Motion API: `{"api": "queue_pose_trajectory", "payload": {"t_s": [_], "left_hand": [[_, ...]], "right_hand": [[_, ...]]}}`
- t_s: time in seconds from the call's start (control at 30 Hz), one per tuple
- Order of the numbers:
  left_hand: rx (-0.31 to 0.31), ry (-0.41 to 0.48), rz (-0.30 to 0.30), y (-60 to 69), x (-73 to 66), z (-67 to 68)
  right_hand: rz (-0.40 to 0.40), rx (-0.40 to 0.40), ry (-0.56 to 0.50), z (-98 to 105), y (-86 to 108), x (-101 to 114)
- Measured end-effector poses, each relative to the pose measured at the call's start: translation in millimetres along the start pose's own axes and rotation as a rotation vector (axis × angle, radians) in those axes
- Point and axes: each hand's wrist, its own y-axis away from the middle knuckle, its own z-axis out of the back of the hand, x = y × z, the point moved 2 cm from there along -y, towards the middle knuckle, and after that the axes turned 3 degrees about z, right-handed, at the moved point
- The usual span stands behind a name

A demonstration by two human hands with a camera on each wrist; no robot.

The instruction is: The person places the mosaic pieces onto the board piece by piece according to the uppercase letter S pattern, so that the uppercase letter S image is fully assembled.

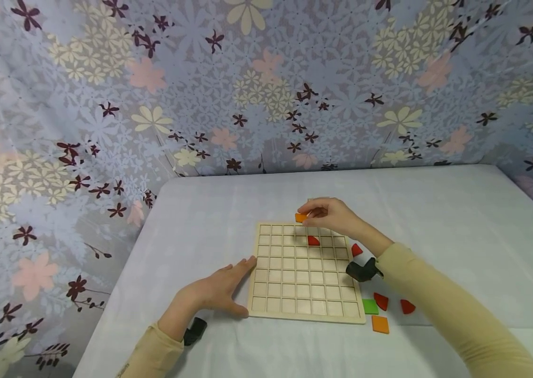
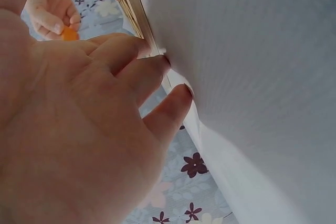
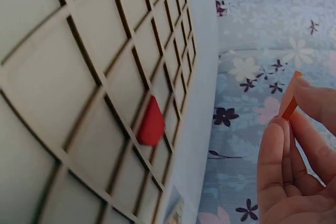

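Note:
My right hand (image 1: 337, 216) pinches an orange tile (image 1: 300, 217) between thumb and fingertips, over the far edge of a pale wooden grid board (image 1: 276, 275). In the right wrist view the tile (image 3: 290, 98) is seen nearly edge-on, apart from the board. A red piece with a curved side (image 1: 313, 241) lies in a cell of the board's second row from the back. With fingers spread, my left hand (image 1: 216, 289) touches the board's left edge. The left wrist view shows its fingertips against the board's side.
Right of the board lie loose red pieces (image 1: 381, 301), a green square (image 1: 370, 306) and another orange square (image 1: 380, 324). A white cloth covers the table (image 1: 200, 220); a flowered curtain (image 1: 266, 94) hangs behind. Some small pale thing is partly hidden behind the right hand.

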Motion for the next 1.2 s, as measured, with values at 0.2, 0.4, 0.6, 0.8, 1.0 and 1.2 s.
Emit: {"api": "queue_pose_trajectory", "payload": {"t_s": [0.2,0.4,0.6,0.8,1.0,1.2], "left_hand": [[-0.011,-0.004,0.004,0.7,-1.2,-1.1],[0.0,-0.018,0.004,4.9,2.0,0.4],[0.016,-0.014,-0.007,7.9,5.9,2.6],[0.019,-0.006,-0.026,8.2,8.0,3.1],[0.015,-0.015,-0.021,4.5,8.5,1.6],[0.013,-0.019,-0.019,2.0,7.8,1.5]], "right_hand": [[-0.004,0.035,0.063,-9.3,1.5,-9.1],[-0.08,0.036,0.11,-20.4,4.4,-16.5],[-0.111,0.037,0.157,-30.5,5.8,-23.4],[-0.123,0.037,0.204,-35.9,7.4,-25.1],[-0.061,0.048,0.277,-35.6,6.3,-25.6],[-0.01,0.068,0.314,-36.6,5.5,-26.5]]}}
